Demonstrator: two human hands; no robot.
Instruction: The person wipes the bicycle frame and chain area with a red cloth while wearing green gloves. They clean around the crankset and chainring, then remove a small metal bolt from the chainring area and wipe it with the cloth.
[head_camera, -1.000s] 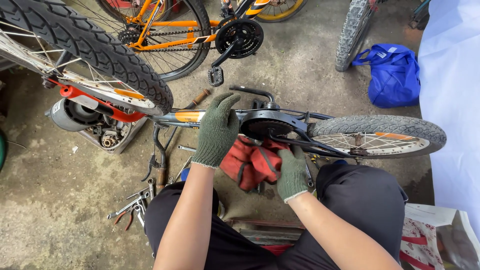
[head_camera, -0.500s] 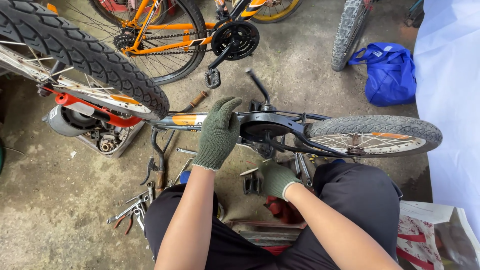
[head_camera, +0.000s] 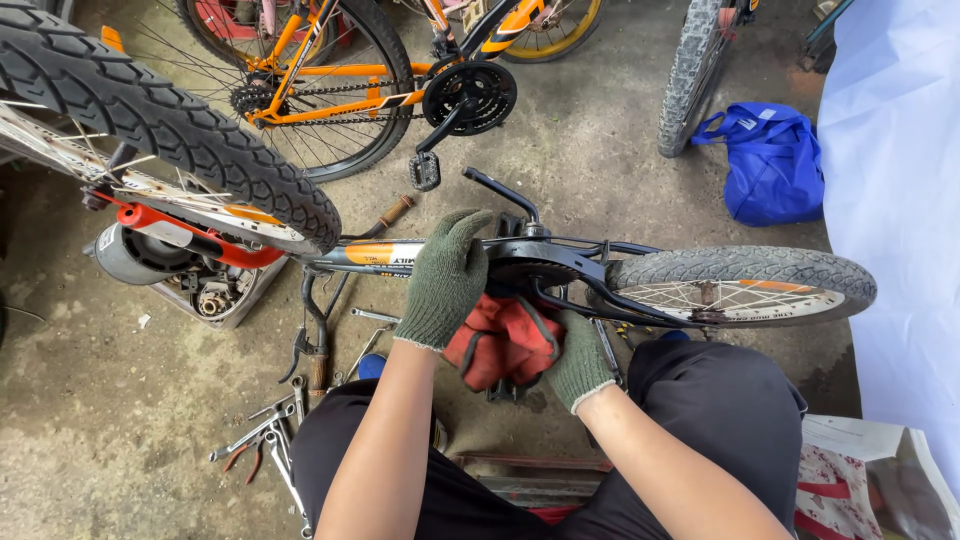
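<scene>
Both hands wear green knit work gloves. The left hand (head_camera: 447, 278) is closed palm-down over the frame tube (head_camera: 385, 253) of the upturned small bicycle, fingers curled over the top of the tube just beside the black chain guard (head_camera: 540, 268). The right hand (head_camera: 576, 362) is closed around a red rag (head_camera: 500, 338), pressing it against the underside of the frame below the chain guard; the rag bunches between the two hands. The black crank arm (head_camera: 500, 190) stands up behind the left hand. The bicycle's rear wheel (head_camera: 742, 284) lies to the right, above the person's knee. Loose hand tools (head_camera: 262, 440) lie on the concrete floor (head_camera: 90, 400) at the left.
</scene>
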